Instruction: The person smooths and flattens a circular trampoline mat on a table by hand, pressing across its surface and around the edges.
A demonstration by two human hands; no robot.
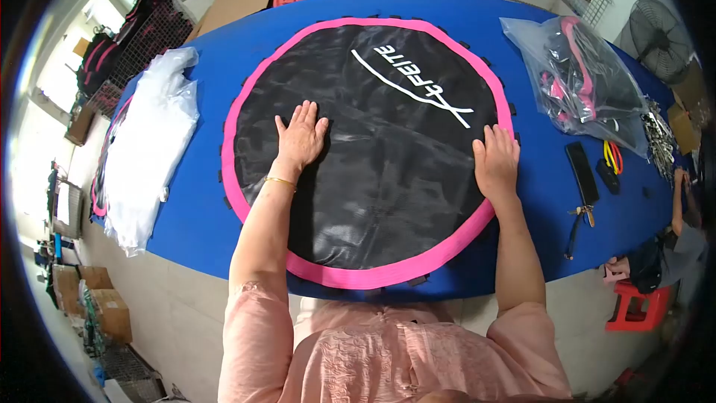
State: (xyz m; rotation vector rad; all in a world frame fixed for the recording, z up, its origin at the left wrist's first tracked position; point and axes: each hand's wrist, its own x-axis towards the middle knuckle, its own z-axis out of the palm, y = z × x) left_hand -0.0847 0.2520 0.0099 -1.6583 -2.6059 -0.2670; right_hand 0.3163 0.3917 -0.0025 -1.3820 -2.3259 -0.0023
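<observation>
A round black trampoline mat (373, 172) with a pink border and white lettering lies spread on the blue table. Small dark tabs stick out around its rim. My left hand (300, 138) rests flat on the left part of the black fabric, fingers apart. At the right side, my right hand (497, 160) lies flat over the edge, its fingertips on the pink border. Neither hand grips anything.
Clear plastic bags (153, 142) lie at the table's left. A clear bag with pink and black pieces (578, 82) sits at the right, near a black strip-like tool (582, 172) and a heap of metal pieces (660, 138). Another person (680, 246) is at far right by a red stool (638, 307).
</observation>
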